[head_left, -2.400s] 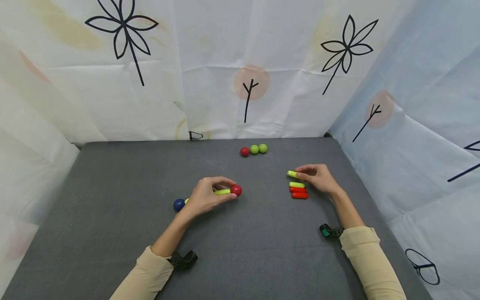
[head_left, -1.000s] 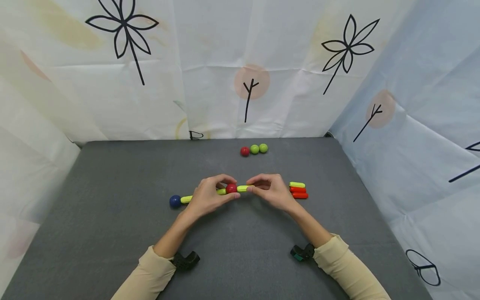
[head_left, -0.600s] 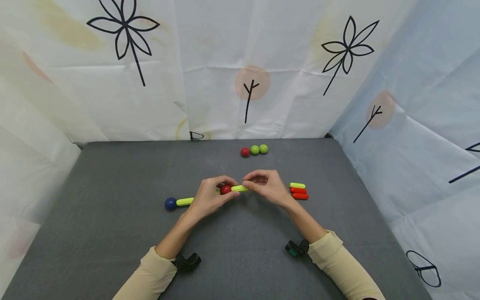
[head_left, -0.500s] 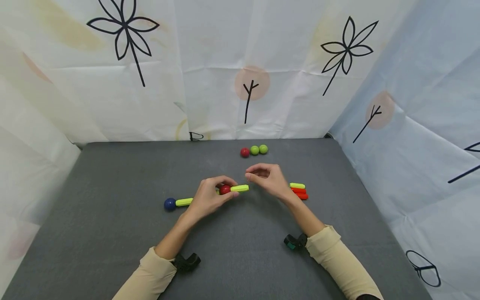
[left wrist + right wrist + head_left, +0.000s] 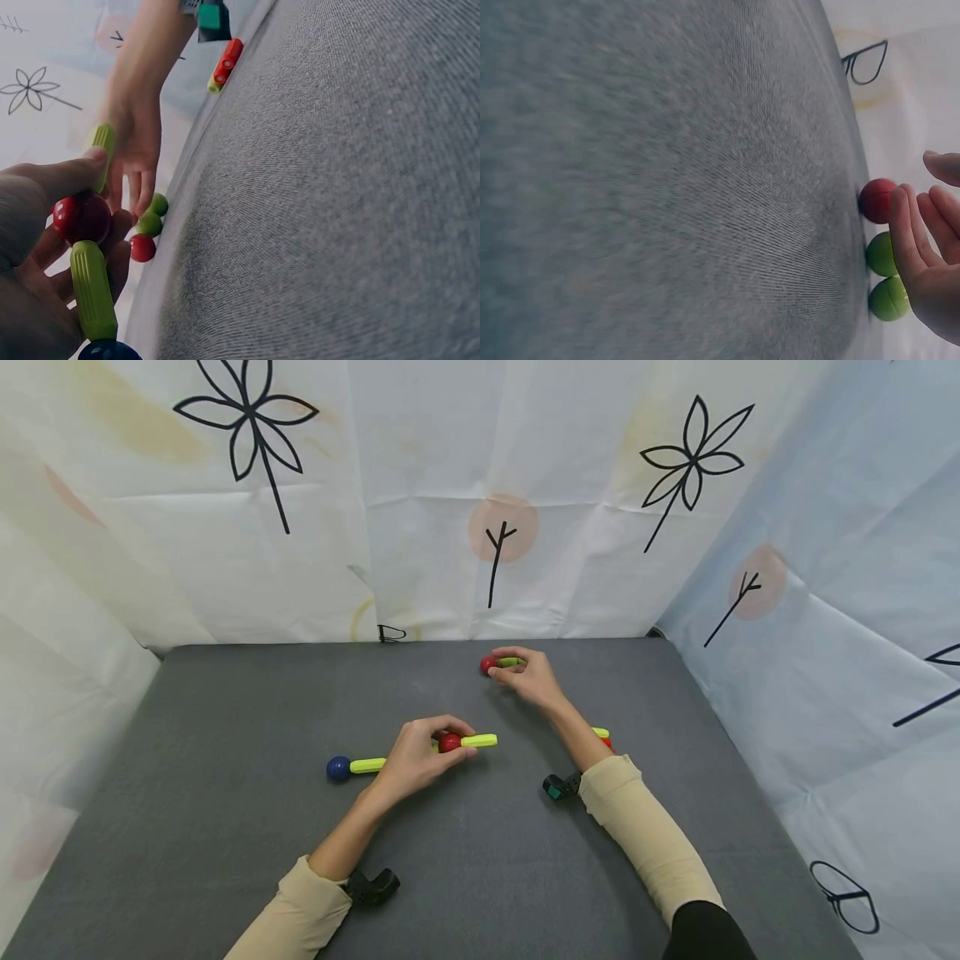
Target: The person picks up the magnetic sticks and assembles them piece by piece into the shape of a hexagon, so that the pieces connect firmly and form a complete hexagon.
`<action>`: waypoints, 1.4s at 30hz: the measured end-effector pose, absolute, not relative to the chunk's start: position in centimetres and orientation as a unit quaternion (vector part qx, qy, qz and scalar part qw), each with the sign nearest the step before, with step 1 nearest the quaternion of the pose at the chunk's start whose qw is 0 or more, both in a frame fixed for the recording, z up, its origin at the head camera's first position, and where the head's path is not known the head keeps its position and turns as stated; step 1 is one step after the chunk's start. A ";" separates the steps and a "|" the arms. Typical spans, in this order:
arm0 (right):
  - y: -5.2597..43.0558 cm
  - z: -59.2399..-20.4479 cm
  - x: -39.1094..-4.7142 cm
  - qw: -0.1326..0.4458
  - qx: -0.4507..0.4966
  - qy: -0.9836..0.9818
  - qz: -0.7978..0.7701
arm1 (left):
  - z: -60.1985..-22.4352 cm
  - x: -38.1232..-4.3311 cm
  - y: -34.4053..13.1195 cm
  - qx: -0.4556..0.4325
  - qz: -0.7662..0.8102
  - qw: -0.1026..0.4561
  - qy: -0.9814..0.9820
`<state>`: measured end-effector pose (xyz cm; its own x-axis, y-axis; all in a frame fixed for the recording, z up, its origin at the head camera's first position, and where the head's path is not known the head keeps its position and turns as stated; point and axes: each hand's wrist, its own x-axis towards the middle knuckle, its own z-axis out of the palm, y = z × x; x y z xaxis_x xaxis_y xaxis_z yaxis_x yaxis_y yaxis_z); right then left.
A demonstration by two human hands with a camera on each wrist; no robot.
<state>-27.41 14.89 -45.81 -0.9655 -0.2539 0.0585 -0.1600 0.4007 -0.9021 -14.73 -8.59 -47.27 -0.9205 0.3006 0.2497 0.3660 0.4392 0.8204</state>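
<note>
My left hand (image 5: 416, 756) pinches a ball-and-stick chain, its fingers and thumb about the red ball (image 5: 450, 742). From that ball a yellow-green stick (image 5: 480, 740) points right. Another yellow-green stick (image 5: 93, 289) runs the other way to a dark blue ball (image 5: 338, 768). In the left wrist view, the thumb lies against the upper stick. My right hand (image 5: 528, 679) is at the far row of loose balls, thumb and fingers apart. That row has a red ball (image 5: 877, 200) and two green balls (image 5: 889, 298), partly covered by the hand in the head view.
Loose sticks, yellow-green (image 5: 601, 732) and red (image 5: 229, 56), lie right of centre, mostly behind the right forearm in the head view. The grey table (image 5: 225, 860) ends at a printed white cloth (image 5: 420, 527). Black wrist cameras (image 5: 372, 887) are worn on both arms.
My right hand brought a yellow-green stick to the left-hand chain's red ball, let it go there, then moved away to the far balls. The chain shifted slightly left.
</note>
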 end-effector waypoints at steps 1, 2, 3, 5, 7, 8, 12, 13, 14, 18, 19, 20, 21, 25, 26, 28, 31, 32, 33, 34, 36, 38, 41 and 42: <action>14.8 -45.9 -27.7 0.048 -0.120 0.837 -0.532 | -47.3 -14.7 -8.6 -0.196 -0.491 0.032 -0.848; 14.7 -46.0 -28.0 0.051 -0.116 0.838 -0.530 | -47.3 -14.8 -8.6 -0.196 -0.491 0.032 -0.848; 14.5 -46.1 -28.2 0.052 -0.114 0.840 -0.527 | -47.3 -14.8 -8.6 -0.196 -0.491 0.031 -0.848; 14.3 -46.4 -28.5 0.053 -0.112 0.844 -0.521 | -47.4 -14.8 -8.5 -0.193 -0.492 0.029 -0.849; 14.1 -46.5 -28.7 0.052 -0.117 0.847 -0.516 | -47.4 -14.8 -8.6 -0.192 -0.492 0.027 -0.848; 14.0 -46.6 -28.7 0.050 -0.120 0.849 -0.513 | -47.4 -14.8 -8.6 -0.192 -0.493 0.025 -0.848; 13.9 -47.1 -28.7 0.055 -0.133 0.856 -0.497 | -47.4 -14.7 -8.6 -0.193 -0.494 0.022 -0.848; 13.9 -47.2 -28.7 0.057 -0.136 0.858 -0.492 | -47.4 -14.7 -8.6 -0.192 -0.493 0.022 -0.848; 13.9 -47.3 -28.6 0.060 -0.137 0.861 -0.486 | -47.4 -14.7 -8.7 -0.192 -0.493 0.021 -0.848; 14.0 -47.4 -28.3 0.065 -0.139 0.869 -0.470 | -47.4 -14.7 -8.8 -0.190 -0.496 0.021 -0.847; 14.0 -47.4 -28.2 0.065 -0.140 0.870 -0.468 | -47.4 -14.7 -8.8 -0.190 -0.497 0.021 -0.847; 14.0 -47.3 -28.1 0.065 -0.143 0.872 -0.465 | -47.3 -14.7 -8.8 -0.190 -0.497 0.021 -0.846; 14.1 -47.2 -27.9 0.066 -0.144 0.871 -0.465 | -47.3 -14.7 -8.8 -0.191 -0.498 0.022 -0.846; 14.3 -46.2 -27.0 0.073 -0.160 0.860 -0.480 | -47.4 -14.8 -8.8 -0.192 -0.496 0.025 -0.847; 14.4 -45.9 -26.7 0.074 -0.166 0.854 -0.487 | -47.4 -14.9 -8.8 -0.192 -0.495 0.025 -0.847; 14.6 -45.1 -25.8 0.075 -0.180 0.844 -0.500 | -47.4 -14.9 -8.8 -0.191 -0.495 0.025 -0.847; 14.9 -43.9 -24.3 0.077 -0.199 0.831 -0.513 | -47.3 -14.9 -8.9 -0.190 -0.494 0.025 -0.848; 15.1 -43.5 -23.8 0.078 -0.204 0.827 -0.517 | -47.3 -14.9 -8.9 -0.190 -0.494 0.025 -0.848; 15.3 -43.1 -23.3 0.079 -0.209 0.824 -0.521 | -47.4 -14.9 -8.9 -0.191 -0.495 0.026 -0.847; 15.5 -42.8 -22.7 0.081 -0.213 0.821 -0.524 | -47.4 -15.0 -9.0 -0.191 -0.495 0.027 -0.847; 15.9 -42.4 -21.7 0.084 -0.223 0.816 -0.527 | -47.4 -15.0 -9.0 -0.193 -0.497 0.029 -0.846; 16.4 -42.2 -20.8 0.085 -0.230 0.814 -0.526 | -47.4 -15.0 -9.1 -0.192 -0.498 0.031 -0.845; 17.3 -42.2 -19.6 0.084 -0.239 0.820 -0.513 | -47.4 -15.0 -9.1 -0.190 -0.500 0.031 -0.844; 17.6 -42.3 -19.3 0.083 -0.240 0.822 -0.509 | -47.3 -15.0 -9.1 -0.190 -0.500 0.031 -0.844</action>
